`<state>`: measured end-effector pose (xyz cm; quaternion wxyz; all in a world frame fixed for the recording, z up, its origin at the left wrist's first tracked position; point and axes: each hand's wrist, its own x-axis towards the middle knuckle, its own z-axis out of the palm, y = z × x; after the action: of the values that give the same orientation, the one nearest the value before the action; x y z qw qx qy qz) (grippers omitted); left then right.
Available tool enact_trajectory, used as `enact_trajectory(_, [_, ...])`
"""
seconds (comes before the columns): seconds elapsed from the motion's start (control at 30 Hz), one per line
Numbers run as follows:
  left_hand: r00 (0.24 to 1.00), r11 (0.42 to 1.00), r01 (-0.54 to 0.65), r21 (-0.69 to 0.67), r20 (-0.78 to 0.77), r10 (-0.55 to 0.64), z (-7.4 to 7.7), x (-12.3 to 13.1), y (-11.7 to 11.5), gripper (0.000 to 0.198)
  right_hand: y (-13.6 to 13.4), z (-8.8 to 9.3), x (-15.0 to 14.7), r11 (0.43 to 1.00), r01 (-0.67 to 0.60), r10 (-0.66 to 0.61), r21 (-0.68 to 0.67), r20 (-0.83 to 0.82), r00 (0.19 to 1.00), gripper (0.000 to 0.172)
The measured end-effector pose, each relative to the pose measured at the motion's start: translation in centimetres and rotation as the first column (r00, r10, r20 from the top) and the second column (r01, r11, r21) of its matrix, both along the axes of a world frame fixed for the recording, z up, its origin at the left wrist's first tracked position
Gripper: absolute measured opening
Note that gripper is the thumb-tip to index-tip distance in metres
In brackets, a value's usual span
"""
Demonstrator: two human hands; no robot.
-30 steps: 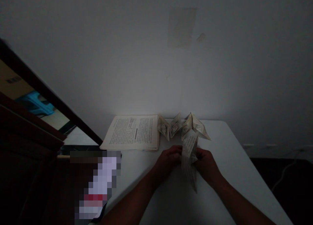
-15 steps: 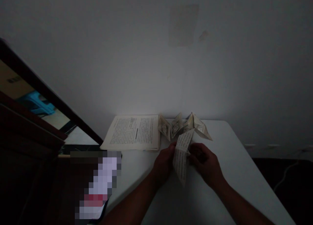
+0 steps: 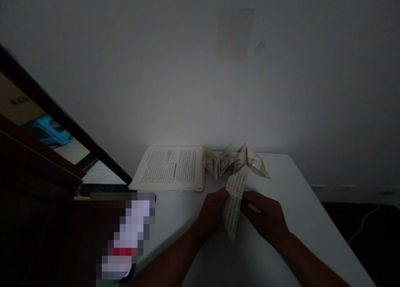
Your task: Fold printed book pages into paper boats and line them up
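Observation:
A long strip of printed paper (image 3: 233, 203), folded to pointed ends, is held upright at a slant above the table. My left hand (image 3: 214, 208) grips its left edge, the thumb lying near the middle. On the opposite edge, my right hand (image 3: 264, 214) has its fingers closed at the paper; some fingertips are hidden behind it. Just beyond the strip's top point stand several folded paper pieces (image 3: 225, 160) made of printed pages, side by side near the wall. The dim light hides the fine creases.
A stack of printed pages (image 3: 175, 170) lies left of the folded pieces on the white table (image 3: 265, 258). A blurred-out phone-like object (image 3: 128, 237) sits at the table's left edge. A dark-framed mirror (image 3: 62, 112) leans at left, and the wall (image 3: 187, 70) rises behind.
The paper strip has come down slightly and stands a little more upright. A small flap showing by my right fingers is no longer visible, and my right hand has moved slightly lower.

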<state>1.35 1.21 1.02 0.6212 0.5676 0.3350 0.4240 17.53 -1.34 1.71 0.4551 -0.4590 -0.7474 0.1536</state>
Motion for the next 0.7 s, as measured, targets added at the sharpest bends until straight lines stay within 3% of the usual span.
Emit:
enact_trajectory(0.23, [0.996, 0.999, 0.012, -0.046, 0.087, -0.008, -0.46, 0.24, -0.22, 0.042, 0.03, -0.1, -0.34, 0.987, 0.027, -0.032, 0.161, 0.027, 0.999, 0.017])
enact_trajectory(0.47, [0.999, 0.999, -0.034, -0.014, 0.028, 0.034, -0.38, 0.32, -0.3, 0.041, 0.21, -0.03, -0.76, 0.964, -0.004, -0.009, 0.267, 0.047, 0.999, 0.018])
enact_trajectory(0.7, [0.999, 1.0, -0.026, -0.013, 0.024, 0.026, -0.4, 0.38, -0.37, 0.041, 0.27, -0.45, -0.62, 0.942, 0.032, -0.064, 0.335, 0.085, 0.994, 0.016])
